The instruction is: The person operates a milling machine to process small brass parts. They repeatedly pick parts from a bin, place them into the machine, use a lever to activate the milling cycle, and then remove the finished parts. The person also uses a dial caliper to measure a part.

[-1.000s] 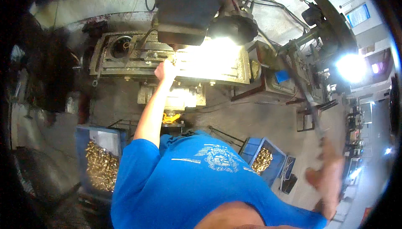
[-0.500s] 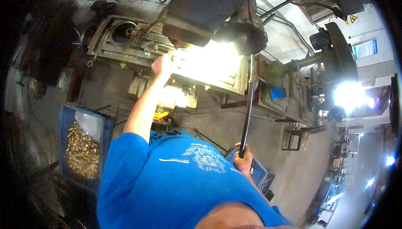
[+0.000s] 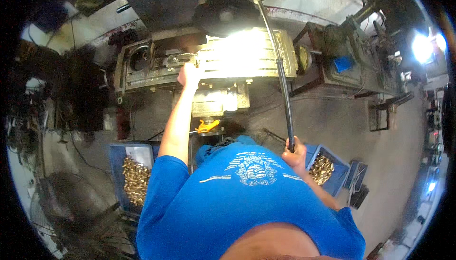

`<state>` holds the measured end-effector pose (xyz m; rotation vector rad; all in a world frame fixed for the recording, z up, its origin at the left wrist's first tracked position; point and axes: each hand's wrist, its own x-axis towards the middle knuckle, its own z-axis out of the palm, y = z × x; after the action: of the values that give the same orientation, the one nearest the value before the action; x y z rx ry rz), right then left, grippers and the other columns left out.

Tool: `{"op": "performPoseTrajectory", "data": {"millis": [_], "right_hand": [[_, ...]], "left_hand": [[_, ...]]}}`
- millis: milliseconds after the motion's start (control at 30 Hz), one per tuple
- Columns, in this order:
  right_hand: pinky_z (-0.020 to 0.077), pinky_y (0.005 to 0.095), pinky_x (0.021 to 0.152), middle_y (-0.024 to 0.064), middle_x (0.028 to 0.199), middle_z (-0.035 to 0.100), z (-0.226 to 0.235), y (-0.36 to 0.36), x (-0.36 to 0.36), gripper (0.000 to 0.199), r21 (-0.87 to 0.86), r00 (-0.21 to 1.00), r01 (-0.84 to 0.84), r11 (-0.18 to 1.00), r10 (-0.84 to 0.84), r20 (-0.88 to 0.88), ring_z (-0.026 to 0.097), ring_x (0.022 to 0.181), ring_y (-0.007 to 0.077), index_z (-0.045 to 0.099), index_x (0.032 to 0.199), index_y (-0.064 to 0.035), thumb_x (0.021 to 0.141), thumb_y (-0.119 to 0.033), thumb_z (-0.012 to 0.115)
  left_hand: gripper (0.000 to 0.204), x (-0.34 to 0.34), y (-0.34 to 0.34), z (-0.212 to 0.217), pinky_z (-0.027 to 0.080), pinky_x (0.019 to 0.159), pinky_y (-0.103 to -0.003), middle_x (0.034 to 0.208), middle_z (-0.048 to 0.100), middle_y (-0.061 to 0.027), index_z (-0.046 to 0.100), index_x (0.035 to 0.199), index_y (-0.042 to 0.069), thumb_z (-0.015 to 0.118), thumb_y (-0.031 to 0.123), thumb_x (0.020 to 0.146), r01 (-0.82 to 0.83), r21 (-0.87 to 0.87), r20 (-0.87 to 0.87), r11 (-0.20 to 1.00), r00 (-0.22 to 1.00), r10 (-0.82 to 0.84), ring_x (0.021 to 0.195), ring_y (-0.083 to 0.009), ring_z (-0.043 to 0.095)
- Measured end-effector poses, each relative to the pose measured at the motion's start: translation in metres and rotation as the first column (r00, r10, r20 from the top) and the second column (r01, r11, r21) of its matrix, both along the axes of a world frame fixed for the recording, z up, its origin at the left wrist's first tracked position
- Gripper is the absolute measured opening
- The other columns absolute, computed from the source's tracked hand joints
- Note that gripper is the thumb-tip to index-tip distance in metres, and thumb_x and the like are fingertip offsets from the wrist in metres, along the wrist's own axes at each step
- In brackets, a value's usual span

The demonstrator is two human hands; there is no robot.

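My right hand (image 3: 295, 154) is wrapped round the lower end of a long black lever (image 3: 284, 89). The lever slants up to the dark head of a drilling or milling machine (image 3: 223, 15). My left arm reaches forward, and my left hand (image 3: 190, 74) is at the front of the slotted metal machine table (image 3: 266, 72), its fingers closed beside a small clamping fixture (image 3: 175, 61). What those fingers hold is too small and too glared to make out. A bright work light washes out the middle of the table.
A blue bin of brass-coloured metal parts (image 3: 135, 181) stands at my left, with another blue bin (image 3: 339, 177) of similar parts at my right. Below the table is a yellow-orange handle (image 3: 207, 126). A bench with a blue object (image 3: 342, 64) stands farther right.
The view has turned, so the machine sits more level and the right bin's parts now show. My right hand keeps its grip on the lever; my left hand stays at the fixture.
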<state>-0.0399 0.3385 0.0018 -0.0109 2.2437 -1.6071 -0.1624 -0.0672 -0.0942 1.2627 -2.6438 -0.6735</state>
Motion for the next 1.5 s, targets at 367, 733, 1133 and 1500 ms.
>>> {"op": "performPoseTrajectory", "data": {"millis": [367, 733, 1133, 1500], "right_hand": [[0.0284, 0.0234, 0.048, -0.004, 0.059, 0.038, -0.01, -0.001, -0.005, 0.025, -0.071, 1.0, -0.011, 0.997, 0.011, -0.008, 0.035, 0.055, 0.0053, 0.045, 0.072, -0.006, 0.059, -0.024, 0.057], [0.027, 0.0222, 0.048, -0.0061, 0.061, 0.037, -0.022, -0.007, -0.01, 0.017, -0.154, 1.0, -0.013, 0.988, 0.01, -0.025, 0.034, 0.056, 0.0045, 0.045, 0.07, -0.0074, 0.062, -0.018, 0.055], [0.0282, 0.0223, 0.046, -0.0055, 0.059, 0.039, -0.042, -0.012, -0.016, 0.017, -0.148, 0.998, 0.022, 0.989, -0.031, -0.057, 0.035, 0.054, 0.0047, 0.047, 0.072, -0.0045, 0.064, -0.018, 0.056], [0.0285, 0.0231, 0.046, -0.0058, 0.059, 0.038, -0.063, -0.01, -0.021, 0.016, -0.125, 0.996, 0.025, 0.992, -0.035, -0.076, 0.036, 0.055, 0.005, 0.047, 0.071, -0.0065, 0.064, -0.017, 0.057]], "left_hand": [[0.06, -0.004, 0.007, -0.003, 0.05, 0.063, -0.042, 0.073, 0.065, -0.018, 0.066, 0.068, 0.002, 0.058, 0.061, 0.068, -0.035, -0.061, -0.07, 0.998, 0.997, 0.031, 0.072, -0.0329, 0.064], [0.061, -0.003, 0.003, -0.007, 0.049, 0.059, -0.041, 0.066, 0.064, -0.016, 0.065, 0.063, 0.002, 0.062, 0.063, 0.065, -0.062, -0.063, -0.087, 0.996, 0.995, 0.056, 0.065, -0.0304, 0.064], [0.058, -0.002, 0.01, 0.003, 0.05, 0.062, -0.04, 0.073, 0.065, -0.0172, 0.066, 0.068, 0.001, 0.06, 0.058, 0.068, -0.048, -0.051, -0.053, 0.998, 0.998, 0.045, 0.071, -0.0315, 0.065], [0.058, -0.002, 0.01, 0.003, 0.051, 0.062, -0.04, 0.073, 0.065, -0.0174, 0.065, 0.067, 0.001, 0.059, 0.059, 0.069, -0.053, -0.065, -0.046, 0.996, 0.998, 0.05, 0.071, -0.0312, 0.065]]}}
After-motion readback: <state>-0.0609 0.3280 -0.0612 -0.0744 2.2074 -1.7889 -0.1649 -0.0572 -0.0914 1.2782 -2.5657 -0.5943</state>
